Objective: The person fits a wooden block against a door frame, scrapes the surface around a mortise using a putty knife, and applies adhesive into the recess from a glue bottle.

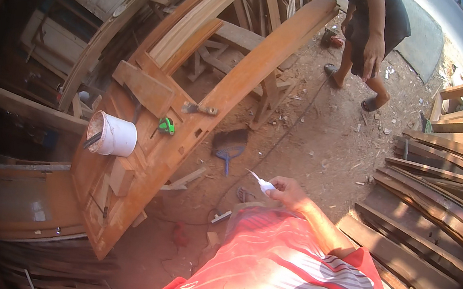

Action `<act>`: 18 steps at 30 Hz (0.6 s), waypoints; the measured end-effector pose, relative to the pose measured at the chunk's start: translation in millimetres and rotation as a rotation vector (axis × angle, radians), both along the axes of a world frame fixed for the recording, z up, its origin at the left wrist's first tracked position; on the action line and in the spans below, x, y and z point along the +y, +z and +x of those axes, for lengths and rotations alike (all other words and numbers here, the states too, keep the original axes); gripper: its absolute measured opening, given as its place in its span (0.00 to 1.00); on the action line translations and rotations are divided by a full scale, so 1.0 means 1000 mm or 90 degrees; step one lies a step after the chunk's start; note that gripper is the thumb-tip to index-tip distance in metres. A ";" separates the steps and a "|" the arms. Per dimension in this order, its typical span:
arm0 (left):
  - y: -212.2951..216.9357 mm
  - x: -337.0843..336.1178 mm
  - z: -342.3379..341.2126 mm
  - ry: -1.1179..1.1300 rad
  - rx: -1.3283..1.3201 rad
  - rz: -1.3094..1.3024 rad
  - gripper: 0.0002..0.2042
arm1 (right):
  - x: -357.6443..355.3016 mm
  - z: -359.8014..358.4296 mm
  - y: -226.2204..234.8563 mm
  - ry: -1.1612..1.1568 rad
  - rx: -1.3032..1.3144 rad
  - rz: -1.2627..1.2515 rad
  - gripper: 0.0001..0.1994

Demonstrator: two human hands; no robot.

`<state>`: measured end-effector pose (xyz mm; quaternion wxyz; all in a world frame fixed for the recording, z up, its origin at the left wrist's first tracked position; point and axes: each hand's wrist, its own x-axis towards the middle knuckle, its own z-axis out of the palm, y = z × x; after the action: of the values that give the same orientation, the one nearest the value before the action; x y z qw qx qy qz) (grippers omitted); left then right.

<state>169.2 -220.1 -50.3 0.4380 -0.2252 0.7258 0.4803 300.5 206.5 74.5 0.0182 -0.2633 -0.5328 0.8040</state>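
My right hand [289, 194] is closed around a small white glue bottle [265, 186], whose long thin nozzle points up and to the left. It is held in front of my body, above the dirt floor and to the right of a large wooden door panel [148, 183] that lies raised off the ground. My left hand is not in view. On the panel are a white bucket [119, 137] with a dark handle sticking out, a green tape measure [166, 126] and a putty knife [200, 109] with a wooden handle. Several wood offcuts [121, 176] lie there too.
A dark dustpan [229, 143] with a blue handle lies on the floor beyond my hand. A cable [284, 136] runs across the dirt. Another person [371, 40] stands at the far right. Stacked planks [424, 226] line the right side; frames and boards [200, 19] stand at the back.
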 end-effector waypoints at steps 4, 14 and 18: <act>0.003 0.000 -0.001 -0.027 0.005 -0.010 0.09 | 0.003 0.001 -0.004 -0.021 0.013 0.015 0.15; 0.017 0.002 -0.015 -0.074 0.028 -0.028 0.09 | 0.009 0.005 -0.005 -0.055 0.034 -0.014 0.15; 0.017 0.004 -0.020 -0.096 0.020 -0.037 0.10 | 0.015 0.009 -0.007 -0.075 0.031 -0.021 0.15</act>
<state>149.1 -216.3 -33.3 0.4546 -0.1749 0.7612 0.4281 309.9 221.9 67.6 0.0742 -0.2749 -0.5024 0.8164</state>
